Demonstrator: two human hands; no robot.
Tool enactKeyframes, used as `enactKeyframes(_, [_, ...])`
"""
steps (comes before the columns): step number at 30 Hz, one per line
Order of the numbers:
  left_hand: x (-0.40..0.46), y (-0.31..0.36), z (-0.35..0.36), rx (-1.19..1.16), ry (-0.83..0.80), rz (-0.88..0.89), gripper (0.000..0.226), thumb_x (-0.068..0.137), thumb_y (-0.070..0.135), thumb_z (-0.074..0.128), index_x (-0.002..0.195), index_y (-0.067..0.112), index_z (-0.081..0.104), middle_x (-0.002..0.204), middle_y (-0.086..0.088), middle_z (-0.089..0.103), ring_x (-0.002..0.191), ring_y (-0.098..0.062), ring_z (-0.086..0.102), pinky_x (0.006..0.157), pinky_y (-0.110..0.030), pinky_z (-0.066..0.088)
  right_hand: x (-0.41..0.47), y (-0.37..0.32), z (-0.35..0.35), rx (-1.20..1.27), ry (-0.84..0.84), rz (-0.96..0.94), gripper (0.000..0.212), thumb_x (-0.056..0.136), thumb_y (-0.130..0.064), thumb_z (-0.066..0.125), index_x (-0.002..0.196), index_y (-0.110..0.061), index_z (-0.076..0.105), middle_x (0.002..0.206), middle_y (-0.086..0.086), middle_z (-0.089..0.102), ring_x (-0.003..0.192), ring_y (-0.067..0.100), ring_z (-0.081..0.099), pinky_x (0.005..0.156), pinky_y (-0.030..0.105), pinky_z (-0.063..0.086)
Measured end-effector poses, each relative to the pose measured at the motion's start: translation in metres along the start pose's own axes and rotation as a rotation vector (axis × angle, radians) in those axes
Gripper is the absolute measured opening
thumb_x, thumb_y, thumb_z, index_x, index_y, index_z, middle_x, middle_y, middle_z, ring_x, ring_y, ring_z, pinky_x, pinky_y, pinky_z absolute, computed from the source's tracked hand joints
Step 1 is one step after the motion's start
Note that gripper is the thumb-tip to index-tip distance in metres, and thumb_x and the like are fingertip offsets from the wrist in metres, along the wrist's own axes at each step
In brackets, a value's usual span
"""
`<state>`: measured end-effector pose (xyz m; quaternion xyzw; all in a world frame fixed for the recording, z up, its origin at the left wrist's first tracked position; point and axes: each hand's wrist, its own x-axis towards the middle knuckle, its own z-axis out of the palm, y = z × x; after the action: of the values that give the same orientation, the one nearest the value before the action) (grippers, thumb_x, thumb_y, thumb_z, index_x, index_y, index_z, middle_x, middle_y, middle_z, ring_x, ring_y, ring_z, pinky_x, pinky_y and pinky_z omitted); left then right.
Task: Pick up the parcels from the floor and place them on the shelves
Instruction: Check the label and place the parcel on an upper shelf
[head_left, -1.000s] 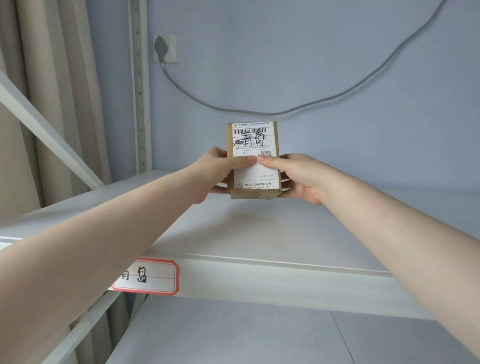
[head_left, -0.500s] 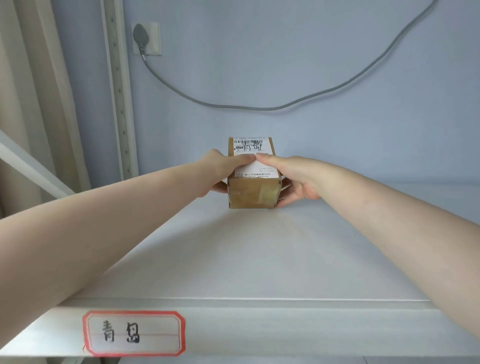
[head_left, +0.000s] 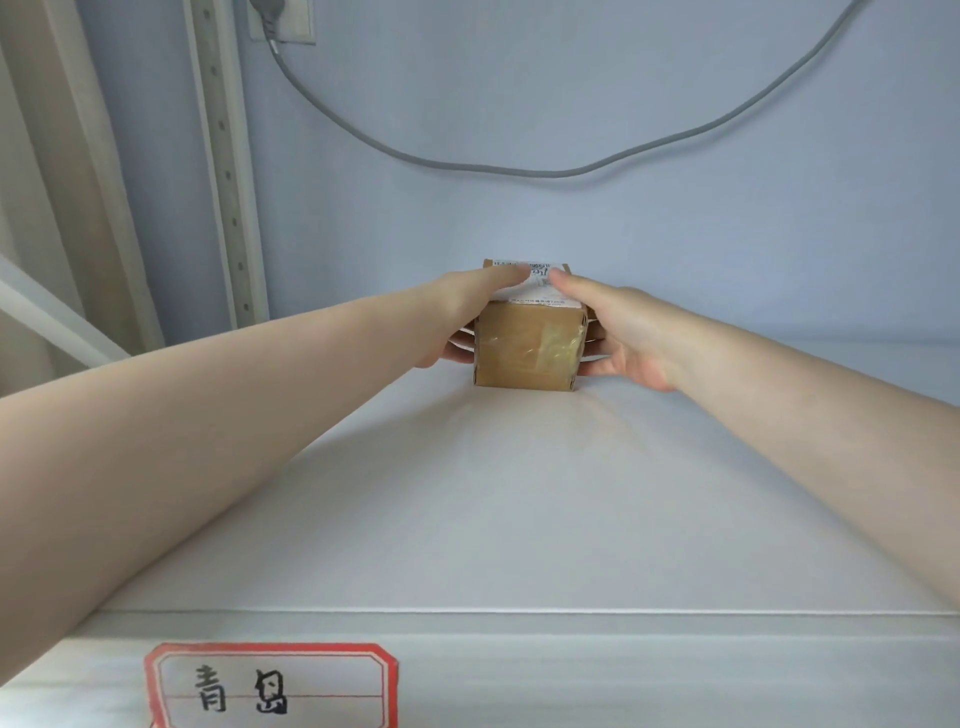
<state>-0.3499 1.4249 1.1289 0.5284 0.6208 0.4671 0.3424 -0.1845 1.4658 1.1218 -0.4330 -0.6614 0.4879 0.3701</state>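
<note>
Two bare hands clasp one box (head_left: 524, 347) far back on the shelf (head_left: 519, 499). The left hand (head_left: 462, 317) wraps the box's left side, its thumb laid across the white label (head_left: 540, 291) on top and its fingers (head_left: 460, 349) curled round the far left face, partly hidden. The right hand (head_left: 628, 332) mirrors it: thumb on the label's right end, fingers (head_left: 592, 343) spread along the right face, their tips out of sight behind the cardboard. Both sets of fingers are closed onto the box, thumbs nearly meeting over the label without touching.

Between the fingers, the box sits with its bottom edge on the shelf board, upright, its near face brown and crossed by clear tape (the label print is too small to read). Just beyond the fingertips rises the pale blue wall (head_left: 623, 130); whether the box touches it cannot be told.

Above the fingers a grey cable (head_left: 545, 172) sags along the wall from a socket (head_left: 280, 21) at upper left. Left of the left-hand fingers stands a perforated upright (head_left: 221, 156), with a curtain (head_left: 47, 182) beyond it. Well nearer than the fingers, on the shelf's front lip, is a red-bordered tag (head_left: 270, 686) with handwritten characters.
</note>
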Motion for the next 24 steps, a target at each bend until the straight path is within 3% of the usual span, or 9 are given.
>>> enactKeyframes(3, [0.001,-0.005,-0.004,-0.020,-0.126,-0.003,0.047,0.083,0.061,0.065,0.110,0.021,0.065,0.113,-0.004,0.068,0.105,-0.022,0.068,0.100,-0.037,0.053,0.001,0.004,-0.004,0.008,-0.020,-0.030,0.043,0.087,-0.057,0.058,0.111,-0.022,0.067,0.111,0.004,0.074,0.103,0.019,0.070,0.097,0.038,0.053])
enactKeyframes(6, [0.008,-0.015,-0.007,0.077,-0.245,0.029,0.087,0.064,0.062,0.080,0.133,0.014,0.058,0.125,-0.001,0.069,0.115,-0.014,0.066,0.106,-0.031,0.048,0.000,0.010,-0.009,-0.026,-0.061,-0.051,0.045,0.086,-0.053,0.061,0.117,-0.020,0.067,0.113,0.001,0.074,0.107,0.015,0.069,0.100,0.036,0.050])
enactKeyframes(10, [0.024,-0.029,-0.007,0.057,-0.123,0.035,0.145,0.020,0.062,0.093,0.147,0.013,0.044,0.127,-0.001,0.069,0.109,-0.014,0.071,0.104,-0.031,0.050,0.000,0.017,-0.009,-0.080,-0.094,-0.086,0.041,0.087,-0.033,0.068,0.123,-0.013,0.064,0.114,0.002,0.074,0.105,0.012,0.069,0.100,0.032,0.050])
enactKeyframes(13, [0.023,-0.033,-0.005,-0.001,-0.067,0.066,0.135,0.026,0.057,0.093,0.145,0.011,0.047,0.125,-0.005,0.068,0.106,-0.017,0.072,0.103,-0.034,0.051,0.003,0.021,-0.007,-0.112,-0.044,-0.113,0.044,0.086,-0.021,0.071,0.126,-0.006,0.061,0.118,0.007,0.072,0.106,0.015,0.069,0.099,0.032,0.051])
enactKeyframes(16, [0.019,-0.033,-0.002,-0.021,-0.033,0.086,0.123,0.036,0.051,0.090,0.144,0.009,0.048,0.124,-0.007,0.067,0.107,-0.020,0.071,0.102,-0.035,0.052,0.005,0.024,-0.006,-0.142,-0.001,-0.143,0.045,0.082,-0.023,0.075,0.122,-0.007,0.063,0.117,0.008,0.072,0.108,0.020,0.068,0.104,0.038,0.048])
enactKeyframes(21, [0.024,-0.039,0.001,0.046,0.030,0.107,0.133,0.023,0.063,0.083,0.142,0.013,0.050,0.122,-0.005,0.066,0.106,-0.020,0.070,0.100,-0.039,0.053,0.004,0.026,0.001,-0.149,0.041,-0.174,0.011,0.084,-0.023,0.074,0.090,-0.017,0.068,0.108,0.008,0.073,0.101,0.021,0.070,0.099,0.040,0.053])
enactKeyframes(24, [0.025,-0.039,0.002,0.068,0.050,0.114,0.131,0.024,0.065,0.081,0.141,0.014,0.052,0.119,-0.004,0.068,0.105,-0.019,0.071,0.098,-0.039,0.054,0.006,0.028,0.004,-0.146,0.078,-0.194,0.009,0.083,-0.025,0.075,0.084,-0.020,0.067,0.106,0.007,0.073,0.103,0.022,0.070,0.100,0.040,0.052])
